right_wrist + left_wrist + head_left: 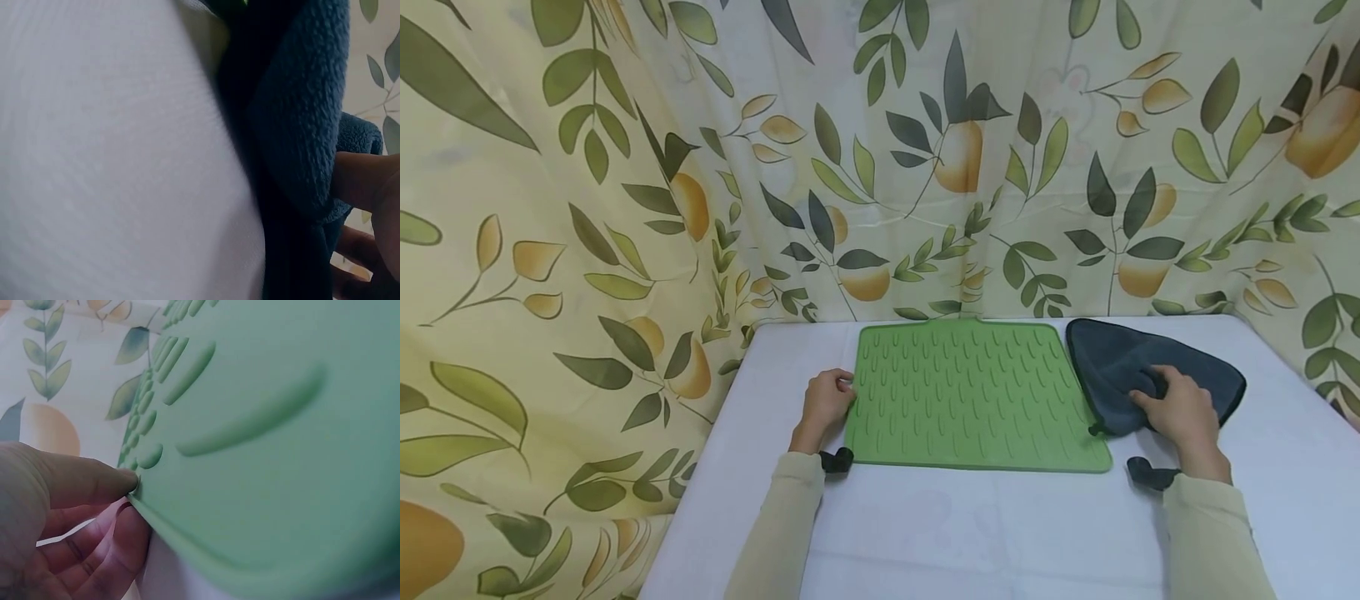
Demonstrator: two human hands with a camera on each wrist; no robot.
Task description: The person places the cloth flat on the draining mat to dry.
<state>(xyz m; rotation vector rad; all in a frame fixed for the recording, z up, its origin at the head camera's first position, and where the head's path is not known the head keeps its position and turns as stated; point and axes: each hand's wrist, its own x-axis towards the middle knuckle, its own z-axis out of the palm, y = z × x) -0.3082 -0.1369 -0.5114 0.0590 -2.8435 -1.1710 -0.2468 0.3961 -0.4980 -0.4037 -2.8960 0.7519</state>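
Leaf-printed curtains (pixel 625 208) were hung behind a white table (pixel 970 533); a green ridged mat (pixel 973 396) was laid at centre frame; its left edge was pinched by the left hand (pixel 826 402); right of it, a dark blue cloth (pixel 1150 367) was gripped by the right hand (pixel 1180 412), fingers curled into it.

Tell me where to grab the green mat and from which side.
Take the green mat at its thin left edge, from the left. It lies flat, so only the rim gives purchase; the left hand already pinches it there, thumb above, fingers below.
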